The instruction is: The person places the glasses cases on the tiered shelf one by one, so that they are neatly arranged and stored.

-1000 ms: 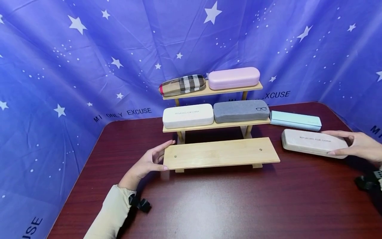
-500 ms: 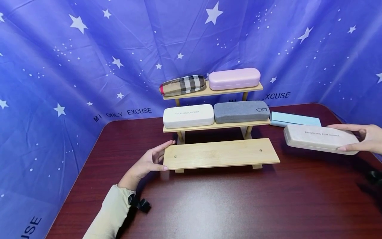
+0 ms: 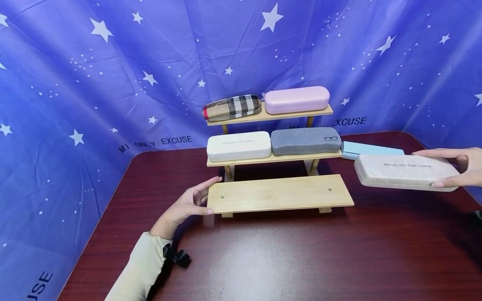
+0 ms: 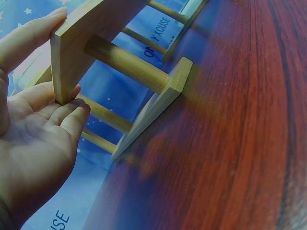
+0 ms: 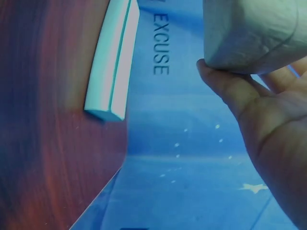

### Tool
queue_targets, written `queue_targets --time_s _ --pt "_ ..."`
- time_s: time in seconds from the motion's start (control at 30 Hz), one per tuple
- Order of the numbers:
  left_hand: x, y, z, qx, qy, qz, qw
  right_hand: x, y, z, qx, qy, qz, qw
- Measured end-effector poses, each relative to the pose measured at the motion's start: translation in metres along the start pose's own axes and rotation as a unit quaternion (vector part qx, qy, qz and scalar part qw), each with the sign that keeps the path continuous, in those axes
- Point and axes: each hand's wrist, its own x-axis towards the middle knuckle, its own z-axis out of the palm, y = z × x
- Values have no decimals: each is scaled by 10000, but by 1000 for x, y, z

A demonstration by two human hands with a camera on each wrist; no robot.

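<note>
My right hand (image 3: 465,167) grips the right end of a light grey glasses case (image 3: 406,170), lettered "REFUELING FOR CHINA", raised above the table at the right. In the right wrist view the thumb lies along the edge of the case (image 5: 254,36). A three-tier wooden display rack (image 3: 280,194) stands mid-table. My left hand (image 3: 187,205) pinches the left end of its lowest board. From the left wrist, the board (image 4: 79,40) shows between thumb and fingers. On the middle tier sit a white glasses case (image 3: 239,146) and a dark grey one (image 3: 306,141).
The top tier bears a plaid glasses case (image 3: 231,108) and a pink one (image 3: 296,100). A pale blue case (image 3: 370,149) lies on the table behind the held case, right of the rack. A starry blue curtain (image 3: 113,83) hangs close behind the dark red table (image 3: 263,259).
My right hand has lifted the light grey glasses case off the table, and it now overlaps the pale blue case more. My left hand keeps its hold on the rack.
</note>
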Motion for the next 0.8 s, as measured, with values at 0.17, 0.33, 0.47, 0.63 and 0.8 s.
queue_targets --time_s 0.17,0.33,0.47,0.63,0.8 --pt "0 -2 -1 31 -8 8 10000 3 -12 -2 -252 -111 51 9996" --pt "0 -1 0 69 25 -20 10000 6 -33 -1 -733 -334 -111 9967" --pt "1 -1 0 63 45 -30 10000 9 -49 3 -608 -701 -149 9956" --pt "1 -1 0 46 48 -49 10000 14 -69 10 -229 -1145 -103 9931" --pt "0 -2 -1 25 25 -37 10000 19 -91 20 -384 -1137 -94 9927"
